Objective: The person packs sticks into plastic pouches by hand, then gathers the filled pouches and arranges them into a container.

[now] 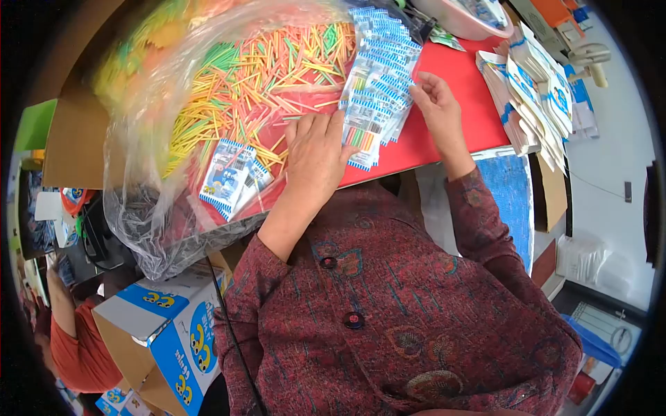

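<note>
My left hand (312,152) lies palm down between the loose coloured sticks (243,97) and a long overlapping row of small blue-and-white packets (381,76). Its thumb rests on the lower packets, and its fingers are stretched out. My right hand (440,111) is at the right edge of the row, fingers loosely curled and apart, with nothing visible in them. The sticks, yellow, green and pink, lie on clear plastic sheeting (132,139) over the red table (444,132). Two more packets (229,177) sit left of my left hand, near the table's front edge.
Stacks of flat printed paper pouches (531,90) stand at the right. A pink basin (465,17) is at the back. Blue-and-white cartons (170,326) stand below the table at the left, beside another person's orange-red sleeve (87,347). A cardboard flap (76,139) rises at the upper left.
</note>
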Motion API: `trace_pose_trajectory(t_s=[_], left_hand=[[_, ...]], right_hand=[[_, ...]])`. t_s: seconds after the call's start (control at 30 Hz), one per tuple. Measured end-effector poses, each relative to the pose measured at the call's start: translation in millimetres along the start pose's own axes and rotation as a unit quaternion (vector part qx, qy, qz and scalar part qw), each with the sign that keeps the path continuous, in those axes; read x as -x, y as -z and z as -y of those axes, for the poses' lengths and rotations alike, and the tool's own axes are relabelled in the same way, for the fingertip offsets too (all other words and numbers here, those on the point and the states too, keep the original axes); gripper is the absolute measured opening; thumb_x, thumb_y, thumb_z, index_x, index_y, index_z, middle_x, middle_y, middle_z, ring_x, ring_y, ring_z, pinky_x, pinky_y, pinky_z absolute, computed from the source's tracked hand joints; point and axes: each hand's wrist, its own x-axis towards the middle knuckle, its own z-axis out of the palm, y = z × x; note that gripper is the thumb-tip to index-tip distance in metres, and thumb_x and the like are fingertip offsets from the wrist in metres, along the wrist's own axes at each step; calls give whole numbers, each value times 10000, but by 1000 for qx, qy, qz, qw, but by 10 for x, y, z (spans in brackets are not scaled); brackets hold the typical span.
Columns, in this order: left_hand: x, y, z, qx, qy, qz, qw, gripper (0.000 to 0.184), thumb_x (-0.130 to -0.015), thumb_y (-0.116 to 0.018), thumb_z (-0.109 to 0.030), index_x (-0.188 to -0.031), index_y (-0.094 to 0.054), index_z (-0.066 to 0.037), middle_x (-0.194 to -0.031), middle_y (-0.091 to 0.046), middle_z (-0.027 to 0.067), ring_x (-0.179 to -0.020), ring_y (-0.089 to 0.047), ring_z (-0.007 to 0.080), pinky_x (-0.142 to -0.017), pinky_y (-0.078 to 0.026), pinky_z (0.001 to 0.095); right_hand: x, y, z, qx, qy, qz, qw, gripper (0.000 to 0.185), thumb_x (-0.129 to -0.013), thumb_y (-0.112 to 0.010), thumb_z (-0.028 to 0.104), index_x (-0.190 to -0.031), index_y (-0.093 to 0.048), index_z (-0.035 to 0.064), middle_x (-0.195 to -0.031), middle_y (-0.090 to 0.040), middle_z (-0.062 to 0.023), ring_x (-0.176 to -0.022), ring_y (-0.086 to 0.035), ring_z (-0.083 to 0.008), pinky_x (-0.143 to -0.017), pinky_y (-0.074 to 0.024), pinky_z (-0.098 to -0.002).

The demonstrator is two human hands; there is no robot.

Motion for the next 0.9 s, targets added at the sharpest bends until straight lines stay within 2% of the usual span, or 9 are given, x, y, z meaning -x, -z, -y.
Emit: trace_pose_trajectory(t_s=[0.07,0.1,0.2,0.43,0.5,0.6,0.7,0.8,0.9], left_hand=[[-22,-38,-12,8,2,2,1000,625,-682,-765,-227,-1212,-515,-9,-1016,-572,105,-997,-509,263,-890,-341,410],[-36,-62,-15,15,9,6,1000,639,-678,-768,-219,-1223,-506,-10,-1023,-573,105,-1003,-509,265,-892,-340,410],[-70,-119,-26,25,4,3,1000,669,-675,-771,-206,-1248,-487,-11,-1046,-576,110,-1021,-508,269,-901,-338,412],[-173,-210,-25,58,-33,3,998,761,-673,-773,-159,-1329,-415,-17,-1166,-565,145,-1077,-510,291,-929,-347,420],[-204,-217,-9,103,-20,3,994,848,-653,-783,-116,-1374,-347,-17,-1196,-553,166,-1086,-519,319,-923,-368,427],[-242,-222,34,146,-9,-6,989,934,-628,-794,-78,-1408,-284,-16,-1209,-547,186,-1090,-526,347,-911,-388,435],[-308,-217,58,187,-5,-22,982,1017,-598,-808,-45,-1431,-225,-14,-1204,-546,208,-1090,-532,373,-894,-406,442],[-380,-227,66,294,99,56,949,1081,-571,-824,-35,-1440,-182,3,-1187,-540,237,-1099,-527,393,-896,-413,449],[-504,-247,73,275,107,56,954,1080,-574,-825,-37,-1438,-178,15,-1192,-532,246,-1098,-527,391,-909,-404,453]], right_hand=[[-30,-56,-85,-99,-51,-8,994,265,-903,-624,120,-1130,-571,-5,-994,-606,-36,-872,-563,-80,-791,-469,-239],[-22,-62,-51,-99,-48,-13,994,265,-903,-624,120,-1130,-571,-5,-994,-606,-36,-872,-563,-80,-791,-469,-239],[57,-74,68,-217,-151,29,964,216,-922,-595,130,-1091,-573,-2,-954,-602,-23,-839,-549,-67,-775,-454,-223],[245,-120,118,-167,-82,-32,982,153,-943,-556,119,-1063,-561,24,-939,-589,6,-863,-534,-57,-781,-433,-209],[313,-143,153,-149,-66,-45,986,144,-945,-550,113,-1062,-556,29,-941,-584,9,-870,-532,-56,-788,-430,-210],[407,-206,194,-294,-38,-34,954,146,-955,-543,133,-1065,-545,37,-947,-573,12,-873,-528,-58,-803,-426,-217],[379,-261,206,-336,-52,-9,941,154,-962,-537,145,-1075,-536,41,-959,-568,10,-886,-521,-59,-810,-425,-223],[262,-333,211,-362,-67,2,930,168,-968,-530,155,-1086,-539,36,-979,-567,6,-915,-520,-67,-822,-426,-234],[131,-373,270,-372,-82,9,925,189,-973,-522,162,-1096,-553,22,-1008,-571,1,-960,-524,-83,-840,-429,-248]])
